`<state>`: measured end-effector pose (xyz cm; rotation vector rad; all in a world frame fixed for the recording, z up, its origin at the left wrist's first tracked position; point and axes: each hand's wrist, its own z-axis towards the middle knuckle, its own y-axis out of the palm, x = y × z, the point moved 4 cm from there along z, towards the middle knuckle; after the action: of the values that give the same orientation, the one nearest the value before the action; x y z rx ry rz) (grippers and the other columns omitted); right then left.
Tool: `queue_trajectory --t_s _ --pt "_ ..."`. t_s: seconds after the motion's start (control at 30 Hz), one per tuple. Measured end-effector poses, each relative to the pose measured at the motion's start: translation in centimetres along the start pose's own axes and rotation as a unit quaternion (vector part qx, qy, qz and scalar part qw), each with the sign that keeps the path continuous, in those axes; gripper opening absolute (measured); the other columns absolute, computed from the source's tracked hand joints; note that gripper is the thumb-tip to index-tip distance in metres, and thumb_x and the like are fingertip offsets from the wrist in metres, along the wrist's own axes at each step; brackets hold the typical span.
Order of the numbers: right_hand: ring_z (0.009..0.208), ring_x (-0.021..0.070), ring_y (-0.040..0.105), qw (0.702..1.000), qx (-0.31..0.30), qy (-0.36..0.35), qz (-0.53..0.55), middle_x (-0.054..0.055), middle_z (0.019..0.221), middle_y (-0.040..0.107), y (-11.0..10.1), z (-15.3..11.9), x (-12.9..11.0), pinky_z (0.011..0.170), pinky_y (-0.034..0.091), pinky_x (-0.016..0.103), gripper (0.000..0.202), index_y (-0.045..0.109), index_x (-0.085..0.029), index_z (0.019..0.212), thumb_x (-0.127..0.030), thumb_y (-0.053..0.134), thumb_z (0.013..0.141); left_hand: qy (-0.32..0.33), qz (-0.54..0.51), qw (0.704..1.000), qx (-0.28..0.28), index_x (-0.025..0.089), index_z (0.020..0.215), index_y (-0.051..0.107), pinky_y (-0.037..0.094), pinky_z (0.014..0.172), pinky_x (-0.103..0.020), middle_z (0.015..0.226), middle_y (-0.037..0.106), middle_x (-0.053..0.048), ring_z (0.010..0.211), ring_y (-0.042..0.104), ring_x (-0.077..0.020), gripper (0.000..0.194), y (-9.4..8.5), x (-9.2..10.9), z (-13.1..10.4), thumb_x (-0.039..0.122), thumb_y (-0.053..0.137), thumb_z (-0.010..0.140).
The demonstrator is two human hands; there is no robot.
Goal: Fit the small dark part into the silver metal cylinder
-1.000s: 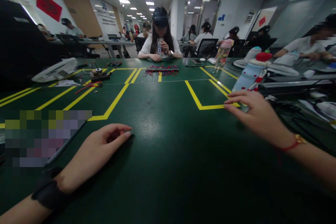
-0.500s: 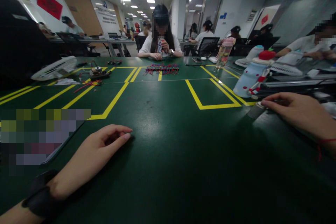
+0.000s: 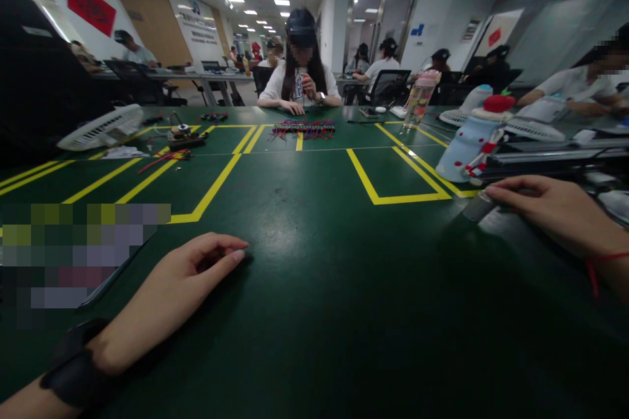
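At the right, my right hand [image 3: 560, 213] pinches the upper end of a small grey metal cylinder [image 3: 477, 206], which tilts close to the green tabletop [image 3: 314, 314]. Whether its lower end touches the table I cannot tell. Just behind it stands a light blue bottle [image 3: 460, 147] with a red top. My left hand [image 3: 194, 278] rests low over the table at the left, thumb and forefinger brought together. A tiny dark patch shows at those fingertips; it may be a shadow or a small piece. Its other fingers are mostly hidden.
Yellow tape lines [image 3: 413, 198] mark the table. A bundle of coloured wires [image 3: 304, 127] lies at the far side, before a seated person [image 3: 299, 78] drinking. White fans [image 3: 103, 127], loose parts [image 3: 183, 134] and a clear bottle [image 3: 421, 101] stand around. A blurred-out flat item [image 3: 73, 258] lies left.
My right hand has shifted very slightly left and down with the grey cylinder. My left hand has stayed where it was.
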<state>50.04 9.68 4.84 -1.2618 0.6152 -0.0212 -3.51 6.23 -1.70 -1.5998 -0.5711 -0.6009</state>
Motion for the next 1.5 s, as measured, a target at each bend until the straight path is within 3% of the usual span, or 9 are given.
queue_trajectory --t_s 0.13,0.27,0.6,0.83,0.97,1.1,1.23,1.4,1.5 --pt "0.079 0.0213 0.06 1.0 0.013 0.013 -0.001 0.008 0.092 0.069 -0.1 0.0 0.2 0.073 0.04 0.034 0.04 0.071 -0.019 0.094 -0.05 0.064 0.069 -0.001 -0.004 1.0 -0.004 0.032 0.112 0.062 0.051 0.075 -0.034 0.108 0.066 -0.001 0.093 0.063 -0.0231 0.038 0.0 -0.2 -0.2 0.055 0.054 0.082" --pt "0.09 0.019 0.06 0.998 -0.028 -0.001 0.061 0.005 0.103 0.068 0.0 -0.3 -0.1 0.08 0.04 0.031 0.035 0.07 -0.022 0.1 -0.041 0.063 0.072 0.002 -0.007 1.0 -0.006 0.031 0.111 0.062 0.051 0.077 -0.034 0.107 0.067 -0.001 0.094 0.064 -0.0231 0.038 0.0 -0.1 -0.2 0.055 0.055 0.082" --pt "0.087 0.0195 0.061 0.998 -0.024 0.014 0.061 0.006 0.098 0.069 0.0 -0.6 -0.3 0.081 0.041 0.033 0.031 0.069 -0.019 0.096 -0.04 0.062 0.074 0.012 -0.016 1.0 0.005 0.029 0.107 0.065 0.051 0.076 -0.034 0.105 0.068 -0.001 0.092 0.065 -0.0236 0.037 -0.1 0.6 -0.3 0.054 0.056 0.08" --pt "0.083 0.0218 0.064 0.999 -0.001 -0.02 0.038 0.009 0.094 0.069 1.0 -0.6 0.4 0.077 0.046 0.034 0.05 0.064 -0.018 0.098 -0.046 0.075 0.058 0.016 0.004 1.0 0.008 0.03 0.107 0.065 0.05 0.078 -0.033 0.107 0.068 -0.001 0.095 0.063 -0.0241 0.037 0.0 0.2 0.1 0.054 0.057 0.08" --pt "0.081 0.0182 0.064 0.985 0.051 -0.12 0.111 0.009 0.098 0.067 2.7 -3.7 -3.9 0.074 0.05 0.031 0.043 0.062 -0.017 0.103 -0.042 0.069 0.069 0.021 0.015 1.0 0.012 0.03 0.106 0.066 0.049 0.076 -0.032 0.106 0.068 -0.002 0.093 0.063 -0.0239 0.036 0.0 0.5 0.1 0.054 0.055 0.081" --pt "0.09 0.0168 0.064 0.918 -0.109 -0.268 0.27 0.008 0.107 0.063 6.2 -9.7 -11.2 0.079 0.054 0.032 0.037 0.056 -0.019 0.109 -0.038 0.062 0.078 0.022 0.02 0.999 0.015 0.032 0.105 0.066 0.048 0.08 -0.032 0.109 0.067 0.0 0.096 0.063 -0.0235 0.034 -0.1 0.7 0.0 0.054 0.055 0.081" --pt "0.096 0.0129 0.06 0.847 -0.214 -0.386 0.298 0.004 0.111 0.06 8.8 -14.6 -16.5 0.086 0.052 0.03 0.029 0.054 -0.022 0.11 -0.031 0.057 0.082 0.017 0.027 0.999 0.022 0.032 0.105 0.065 0.048 0.082 -0.033 0.11 0.067 0.0 0.098 0.062 -0.0237 0.034 -0.3 0.5 -0.2 0.055 0.054 0.082" --pt "0.094 0.0114 0.058 0.831 -0.225 -0.407 0.306 0.003 0.111 0.058 10.2 -15.8 -17.6 0.086 0.051 0.029 0.032 0.051 -0.023 0.114 -0.029 0.056 0.083 0.003 0.016 1.0 0.011 0.028 0.108 0.065 0.05 0.077 -0.033 0.106 0.068 -0.002 0.093 0.064 -0.0237 0.039 -0.3 1.2 0.1 0.055 0.053 0.083" --pt "0.098 0.0116 0.059 0.83 -0.241 -0.375 0.335 0.004 0.113 0.058 11.0 -15.5 -17.2 0.088 0.052 0.029 0.048 0.042 -0.024 0.122 -0.028 0.063 0.079 0.039 0.011 0.999 0.013 0.028 0.111 0.064 0.05 0.073 -0.032 0.103 0.068 -0.002 0.088 0.064 -0.0221 0.038 0.7 4.3 0.2 0.052 0.052 0.084"
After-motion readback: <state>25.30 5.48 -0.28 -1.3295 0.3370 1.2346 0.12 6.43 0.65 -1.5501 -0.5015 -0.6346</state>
